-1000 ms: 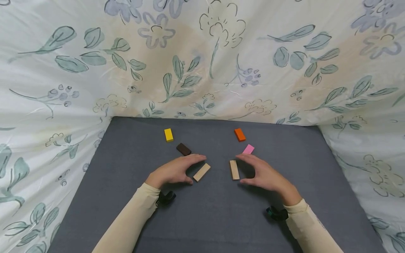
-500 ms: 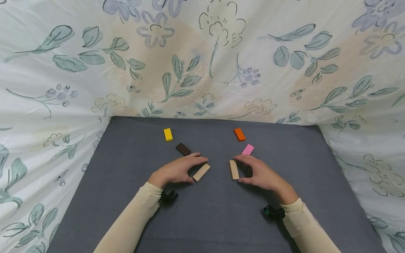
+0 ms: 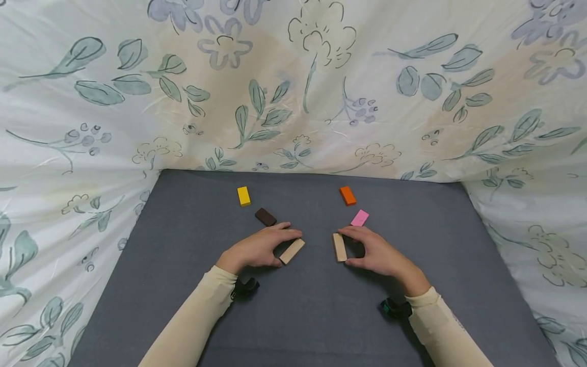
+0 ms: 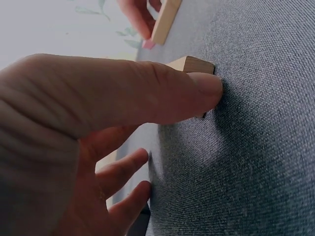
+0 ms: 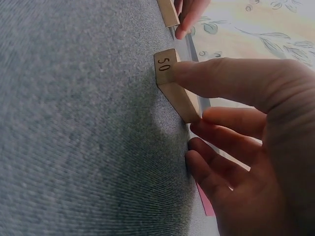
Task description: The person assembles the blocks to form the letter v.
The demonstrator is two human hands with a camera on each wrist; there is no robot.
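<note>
Thumb and fingers of the left hand (image 3: 257, 247) are set at opposite ends of the left wooden block (image 3: 292, 252), which is gripped lengthwise. Right hand (image 3: 380, 250) is matched to that: right wooden block (image 3: 340, 247) is pinched end to end, thumb on the near end, fingers at the far one. A printed "50" is seen on its near end face in the right wrist view. Whether either block is lifted at all cannot be told; both are seen at the surface of the grey cloth (image 3: 293, 316).

Blocks are kept apart by a gap, both angled, far ends closer together than near ends.

Dark brown block (image 3: 265, 216) is placed just beyond the left hand's fingers; pink block (image 3: 359, 217) is placed just beyond the right hand's. Contact with the fingers cannot be confirmed for either.

Farther out, yellow block (image 3: 244, 196) is laid on the left and orange block (image 3: 347, 195) on the right, well apart, near the back edge of the cloth.

Arms are covered by cream sleeves (image 3: 192, 316); a black device (image 3: 245, 288) is worn at each wrist. Work area is backed and flanked by a white floral sheet (image 3: 270, 51).
</note>
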